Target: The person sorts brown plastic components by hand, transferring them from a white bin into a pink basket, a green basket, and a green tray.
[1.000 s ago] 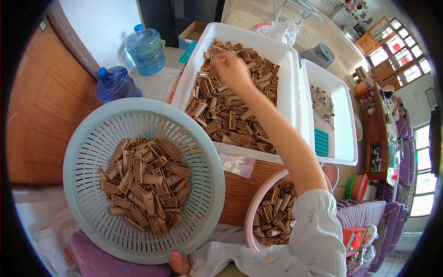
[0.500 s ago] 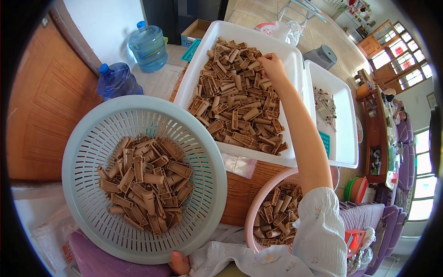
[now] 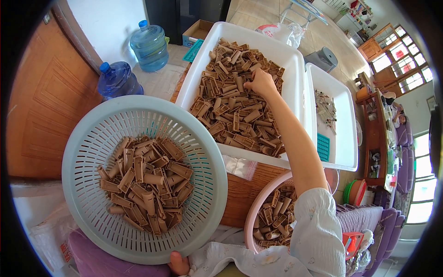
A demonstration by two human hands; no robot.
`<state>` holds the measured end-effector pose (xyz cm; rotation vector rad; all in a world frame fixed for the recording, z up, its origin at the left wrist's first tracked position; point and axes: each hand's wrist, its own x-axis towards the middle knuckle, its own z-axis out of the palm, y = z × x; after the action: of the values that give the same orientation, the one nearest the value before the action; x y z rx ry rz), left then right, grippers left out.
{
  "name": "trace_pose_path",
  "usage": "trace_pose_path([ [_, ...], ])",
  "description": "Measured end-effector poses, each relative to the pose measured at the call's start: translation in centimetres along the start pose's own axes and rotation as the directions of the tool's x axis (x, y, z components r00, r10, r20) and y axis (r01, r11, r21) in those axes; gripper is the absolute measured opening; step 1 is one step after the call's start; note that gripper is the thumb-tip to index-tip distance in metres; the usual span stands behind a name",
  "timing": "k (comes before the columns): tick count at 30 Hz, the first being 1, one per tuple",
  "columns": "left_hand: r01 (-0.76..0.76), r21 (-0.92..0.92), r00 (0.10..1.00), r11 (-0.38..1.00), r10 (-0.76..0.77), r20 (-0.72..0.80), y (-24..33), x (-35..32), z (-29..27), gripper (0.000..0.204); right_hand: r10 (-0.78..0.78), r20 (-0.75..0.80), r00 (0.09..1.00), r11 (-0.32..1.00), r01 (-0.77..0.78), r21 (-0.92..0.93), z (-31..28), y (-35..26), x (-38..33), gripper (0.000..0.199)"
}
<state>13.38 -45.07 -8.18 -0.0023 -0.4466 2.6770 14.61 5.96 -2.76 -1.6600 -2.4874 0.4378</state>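
The right hand reached into the white tray at upper centre, its grip pinching brown plastic pieces; the left hand, grip unclear, held the pale basket at lower left.

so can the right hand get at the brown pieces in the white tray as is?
Likely yes. The right hand already rests on the brown pieces in the open white tray; nothing covers them or blocks the outstretched arm.

Bright, even daylight from the windows at right; shadows soft; focus sharp at centre; strong fisheye bending and black vignette at the rim.
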Motion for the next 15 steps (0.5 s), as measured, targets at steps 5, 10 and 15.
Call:
trace_pose_path([
  [5,0.046,-0.355,0.983,0.934,0.022,0.184,0.1,0.0,-1.3,0.076,-0.323,0.204,0.924,0.944,0.298,0.142,-1.5,0.8,0.3,0.033],
  [10,0.012,-0.348,0.988,0.938,0.043,0.149,1.6,-0.3,-2.0,0.076,-0.305,-0.207,0.93,0.932,0.336,0.136,-2.6,0.2,0.4,0.022],
  [15,0.001,-0.352,0.975,0.936,0.076,0.206,-1.5,0.5,-1.4,0.078,-0.528,-0.012,0.849,0.786,0.483,-0.387,-0.8,-0.8,0.7,0.019],
])
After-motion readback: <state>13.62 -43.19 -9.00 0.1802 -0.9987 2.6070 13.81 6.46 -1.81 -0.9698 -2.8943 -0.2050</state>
